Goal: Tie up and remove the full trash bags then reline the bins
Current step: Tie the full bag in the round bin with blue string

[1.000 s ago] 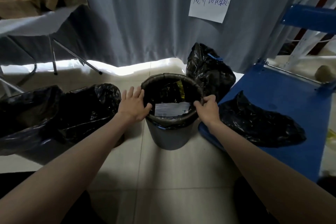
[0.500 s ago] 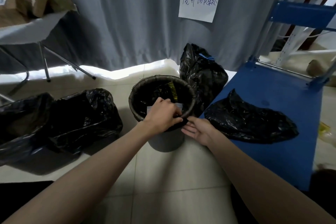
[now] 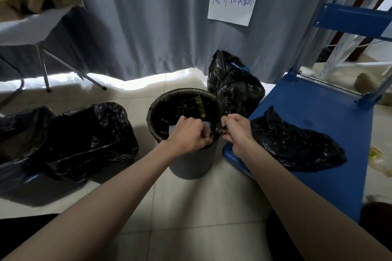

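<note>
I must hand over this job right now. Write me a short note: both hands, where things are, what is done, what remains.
Left hand and right hand each pinch the black liner at the bin's near rim.
The grey bin stands on the floor, trash inside.
One tied bag stands behind it; a black bag lies on the blue cart.
Left: free the liner, tie it, lift it out, reline.

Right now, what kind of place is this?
Probably a waste collection corner indoors: a lined bin on tile, tied black trash bags around it, a blue platform cart, and a handwritten paper sign on a grey curtain.
</note>
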A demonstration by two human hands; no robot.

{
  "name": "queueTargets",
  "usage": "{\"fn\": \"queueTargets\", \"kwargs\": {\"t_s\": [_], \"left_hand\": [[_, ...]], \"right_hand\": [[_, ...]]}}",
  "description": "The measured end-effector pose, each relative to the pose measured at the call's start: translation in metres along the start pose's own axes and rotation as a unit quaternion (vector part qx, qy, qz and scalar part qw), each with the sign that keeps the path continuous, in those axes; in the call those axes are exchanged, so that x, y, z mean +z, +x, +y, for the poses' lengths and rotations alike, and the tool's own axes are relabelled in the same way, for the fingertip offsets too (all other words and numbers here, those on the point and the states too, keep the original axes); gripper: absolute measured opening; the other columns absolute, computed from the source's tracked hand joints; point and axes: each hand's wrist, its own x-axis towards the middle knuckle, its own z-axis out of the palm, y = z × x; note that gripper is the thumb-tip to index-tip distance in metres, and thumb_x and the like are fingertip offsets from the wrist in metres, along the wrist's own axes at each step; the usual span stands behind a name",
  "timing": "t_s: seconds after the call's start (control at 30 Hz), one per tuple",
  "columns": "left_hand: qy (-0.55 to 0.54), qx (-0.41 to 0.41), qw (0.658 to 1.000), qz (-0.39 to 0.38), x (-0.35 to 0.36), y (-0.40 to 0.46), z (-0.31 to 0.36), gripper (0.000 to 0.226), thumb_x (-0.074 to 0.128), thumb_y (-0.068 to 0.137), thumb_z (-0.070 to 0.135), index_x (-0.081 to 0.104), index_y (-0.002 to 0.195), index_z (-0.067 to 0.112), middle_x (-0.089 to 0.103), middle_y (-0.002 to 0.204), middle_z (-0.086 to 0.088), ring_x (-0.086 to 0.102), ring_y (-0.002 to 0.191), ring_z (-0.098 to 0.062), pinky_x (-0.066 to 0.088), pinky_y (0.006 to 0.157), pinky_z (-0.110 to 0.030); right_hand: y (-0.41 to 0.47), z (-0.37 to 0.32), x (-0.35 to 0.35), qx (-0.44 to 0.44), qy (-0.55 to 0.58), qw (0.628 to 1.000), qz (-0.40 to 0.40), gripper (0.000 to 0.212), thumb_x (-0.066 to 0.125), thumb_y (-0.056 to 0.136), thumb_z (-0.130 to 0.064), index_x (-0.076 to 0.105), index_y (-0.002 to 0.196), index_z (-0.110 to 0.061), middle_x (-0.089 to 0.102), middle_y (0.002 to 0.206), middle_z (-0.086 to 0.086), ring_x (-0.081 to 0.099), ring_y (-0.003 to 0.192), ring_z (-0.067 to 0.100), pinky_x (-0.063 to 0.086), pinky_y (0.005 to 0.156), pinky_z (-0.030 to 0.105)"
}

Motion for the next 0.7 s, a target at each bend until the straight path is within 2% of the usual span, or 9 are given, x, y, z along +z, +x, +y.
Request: {"fn": "queueTargets", "kwargs": {"t_s": [0.07, 0.17, 0.33, 0.4, 0.47, 0.53, 0.6, 0.67, 0.7], "left_hand": [[0.002, 0.002, 1.000, 0.003, 0.000, -0.001, 0.001, 0.017, 0.062, 0.085, 0.041, 0.074, 0.083, 0.029, 0.073, 0.083, 0.006, 0.064, 0.090, -0.018, 0.035, 0.084, -0.035], [0.007, 0.009, 1.000, 0.000, -0.002, -0.004, 0.001, 0.017, 0.060, 0.086, 0.040, 0.074, 0.086, 0.031, 0.072, 0.085, 0.004, 0.063, 0.091, -0.019, 0.029, 0.080, -0.033], [0.007, 0.017, 0.999, -0.043, -0.013, -0.009, 0.003, 0.013, 0.062, 0.083, 0.035, 0.074, 0.080, 0.031, 0.071, 0.080, 0.009, 0.064, 0.089, -0.018, 0.034, 0.080, -0.031], [0.001, 0.016, 0.996, -0.093, -0.019, -0.010, 0.001, 0.008, 0.066, 0.075, 0.033, 0.070, 0.070, 0.029, 0.068, 0.073, 0.010, 0.066, 0.084, -0.016, 0.042, 0.078, -0.029], [0.009, 0.001, 0.988, -0.154, -0.026, -0.009, -0.003, 0.013, 0.073, 0.065, 0.037, 0.073, 0.076, 0.029, 0.072, 0.082, 0.009, 0.067, 0.085, -0.017, 0.051, 0.081, -0.034], [0.048, -0.009, 0.974, -0.221, -0.034, -0.009, -0.007, 0.027, 0.080, 0.061, 0.039, 0.075, 0.086, 0.029, 0.073, 0.089, 0.009, 0.066, 0.090, -0.016, 0.051, 0.084, -0.035], [0.062, -0.020, 0.964, -0.259, -0.038, -0.012, -0.010, 0.021, 0.081, 0.063, 0.039, 0.072, 0.079, 0.031, 0.068, 0.082, 0.010, 0.063, 0.088, -0.016, 0.049, 0.080, -0.033], [0.041, -0.019, 0.972, -0.232, -0.040, -0.014, -0.007, 0.011, 0.072, 0.073, 0.038, 0.063, 0.078, 0.033, 0.064, 0.081, 0.011, 0.061, 0.088, -0.017, 0.047, 0.079, -0.033], [0.020, -0.013, 0.981, -0.193, -0.039, -0.016, -0.003, 0.008, 0.065, 0.080, 0.037, 0.063, 0.088, 0.034, 0.066, 0.090, 0.009, 0.062, 0.094, -0.018, 0.047, 0.082, -0.035]], "right_hand": [[-0.004, -0.005, 0.002, -0.042, -0.050, 0.997, -0.035, 0.014, 0.056, 0.081, -0.003, 0.057, 0.075, -0.016, 0.049, 0.061, 0.000, 0.049, 0.056, 0.012, 0.045, 0.053, 0.026], [-0.007, -0.014, 0.001, 0.004, -0.006, 0.994, -0.108, 0.012, 0.055, 0.086, -0.013, 0.057, 0.074, -0.013, 0.048, 0.061, 0.002, 0.047, 0.055, 0.013, 0.046, 0.053, 0.027], [0.010, -0.011, -0.012, 0.036, -0.025, 0.999, -0.014, 0.017, 0.060, 0.087, -0.031, 0.058, 0.080, -0.016, 0.050, 0.064, 0.002, 0.046, 0.053, 0.013, 0.044, 0.049, 0.026], [0.017, -0.008, -0.015, 0.032, -0.048, 0.998, 0.006, 0.018, 0.063, 0.085, -0.033, 0.057, 0.078, -0.017, 0.053, 0.070, 0.006, 0.050, 0.061, 0.018, 0.043, 0.055, 0.030], [0.021, -0.006, -0.014, 0.003, -0.097, 0.995, 0.031, 0.025, 0.065, 0.083, -0.034, 0.052, 0.070, -0.017, 0.051, 0.070, 0.008, 0.049, 0.065, 0.023, 0.040, 0.058, 0.034], [0.023, -0.006, -0.012, -0.025, -0.130, 0.990, 0.052, 0.033, 0.067, 0.083, -0.030, 0.045, 0.062, -0.017, 0.047, 0.068, 0.007, 0.045, 0.065, 0.022, 0.036, 0.060, 0.034], [0.027, -0.004, -0.012, -0.011, -0.120, 0.990, 0.068, 0.035, 0.069, 0.084, -0.028, 0.046, 0.061, -0.015, 0.048, 0.066, 0.007, 0.045, 0.062, 0.021, 0.037, 0.060, 0.031], [0.031, -0.003, -0.014, 0.029, -0.083, 0.993, 0.073, 0.035, 0.069, 0.086, -0.030, 0.047, 0.063, -0.014, 0.049, 0.068, 0.005, 0.045, 0.060, 0.020, 0.037, 0.054, 0.031], [0.034, -0.003, -0.015, 0.046, -0.066, 0.994, 0.071, 0.029, 0.069, 0.086, -0.030, 0.052, 0.068, -0.014, 0.053, 0.073, 0.006, 0.049, 0.064, 0.021, 0.036, 0.051, 0.030]]}}
